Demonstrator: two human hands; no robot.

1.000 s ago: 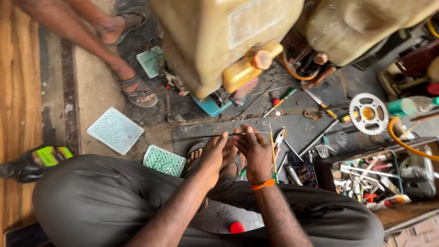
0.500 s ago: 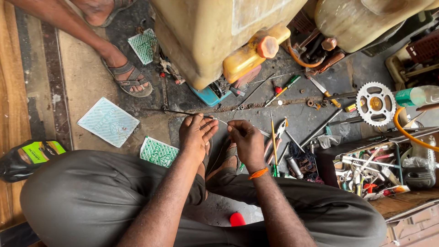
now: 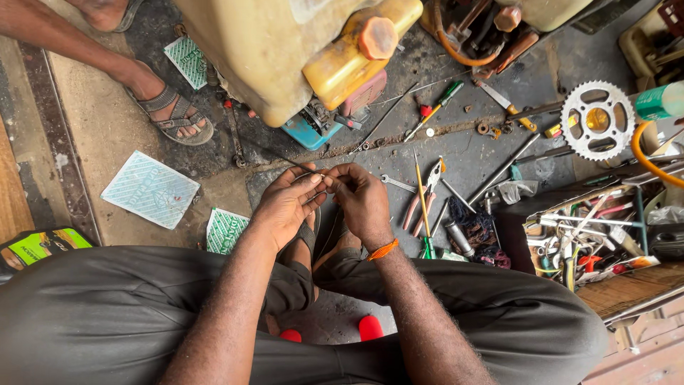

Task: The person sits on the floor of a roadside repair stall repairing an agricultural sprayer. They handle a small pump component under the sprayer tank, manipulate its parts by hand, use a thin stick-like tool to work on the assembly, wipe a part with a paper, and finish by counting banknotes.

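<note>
My left hand (image 3: 285, 205) and my right hand (image 3: 362, 199) meet fingertip to fingertip above my crossed feet. Both pinch the end of a thin dark wire (image 3: 281, 158); it trails away up and to the left across the grimy floor. An orange band circles my right wrist. My grey trousers fill the bottom of the view. Just right of my right hand lie red-handled pliers (image 3: 426, 192), a small spanner (image 3: 395, 184) and a yellow-shafted tool.
A big cream jerrycan (image 3: 263, 50) and a yellow bottle (image 3: 353, 60) stand ahead. Another person's sandalled foot (image 3: 171, 114) is at upper left. A sprocket (image 3: 597, 120), a green screwdriver (image 3: 438, 105) and a tool-filled tray (image 3: 570, 232) sit right. Patterned packets (image 3: 149, 189) lie left.
My hands have drawn closer together; the wire was stretched between them before and is now pinched at one spot. The view has shifted and come nearer to the floor.
</note>
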